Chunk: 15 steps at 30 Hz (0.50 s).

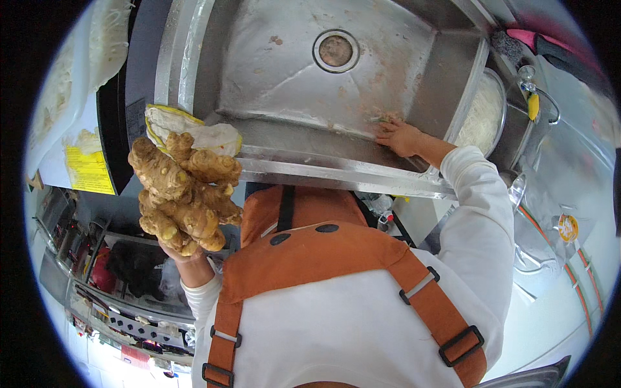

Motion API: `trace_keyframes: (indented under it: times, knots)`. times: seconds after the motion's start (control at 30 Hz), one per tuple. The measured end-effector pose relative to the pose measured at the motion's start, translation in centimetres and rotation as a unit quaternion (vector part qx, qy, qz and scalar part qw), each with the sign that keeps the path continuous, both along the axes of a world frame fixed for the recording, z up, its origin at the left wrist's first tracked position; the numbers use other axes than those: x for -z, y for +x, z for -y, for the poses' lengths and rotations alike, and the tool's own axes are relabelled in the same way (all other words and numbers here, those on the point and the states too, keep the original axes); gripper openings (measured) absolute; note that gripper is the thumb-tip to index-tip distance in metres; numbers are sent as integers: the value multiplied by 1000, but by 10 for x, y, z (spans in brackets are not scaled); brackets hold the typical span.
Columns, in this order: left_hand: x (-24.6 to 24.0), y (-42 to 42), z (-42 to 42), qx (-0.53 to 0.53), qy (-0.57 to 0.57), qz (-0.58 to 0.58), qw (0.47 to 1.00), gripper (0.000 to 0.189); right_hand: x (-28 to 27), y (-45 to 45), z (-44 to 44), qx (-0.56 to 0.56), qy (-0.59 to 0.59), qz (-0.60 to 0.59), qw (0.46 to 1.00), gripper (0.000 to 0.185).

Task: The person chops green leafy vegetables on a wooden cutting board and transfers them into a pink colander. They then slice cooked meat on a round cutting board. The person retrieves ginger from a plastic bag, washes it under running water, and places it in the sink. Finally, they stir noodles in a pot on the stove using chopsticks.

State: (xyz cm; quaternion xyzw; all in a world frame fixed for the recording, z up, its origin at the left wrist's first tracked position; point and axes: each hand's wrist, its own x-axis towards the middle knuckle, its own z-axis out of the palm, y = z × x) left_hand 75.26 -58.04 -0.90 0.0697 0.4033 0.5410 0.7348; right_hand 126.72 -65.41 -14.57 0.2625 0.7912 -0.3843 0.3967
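Note:
My left hand (182, 252) holds up a large knobbly ginger root (187, 194), which hides most of the fingers. The root is in front of the left end of a stainless steel sink (271, 63). Down in the basin, my right hand (400, 138) reaches to the floor by the near wall, fingers apart. Its fingertips touch small brownish scraps (388, 116); the undersides of the fingers are hidden. Brown bits and smears lie on the basin floor, and the round drain (335, 51) looks filled with brown matter.
A white cloth with yellow edging (194, 131) lies over the sink's left rim. To the right, a metal bowl of pale thin noodles (482, 114) stands in a second basin, near a tap (546, 94). A white tub (63, 92) is at far left.

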Motion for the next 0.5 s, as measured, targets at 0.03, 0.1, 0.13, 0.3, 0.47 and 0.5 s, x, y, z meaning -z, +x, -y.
trace_keyframes:
  times: [0.03,0.1,0.13,0.3,0.47,0.5]
  knots:
    - [2,-3,2,-2,-1,-10,1000,61,-5,8,-1,-33,-25,31,999,47]
    - [5,-8,3,4,13,-24,1000,60,-6,18,-12,172,-29,32,984,40]
    - [6,-11,3,8,20,-4,1000,60,-4,21,-19,278,-19,1,960,37]
    - [7,-12,3,-3,32,-53,998,60,15,30,-42,362,112,12,925,36]
    - [8,-15,2,21,32,-183,982,65,22,26,-26,259,76,5,963,36]
    - [10,-16,3,23,34,-196,980,66,22,24,-20,233,100,-4,967,34]
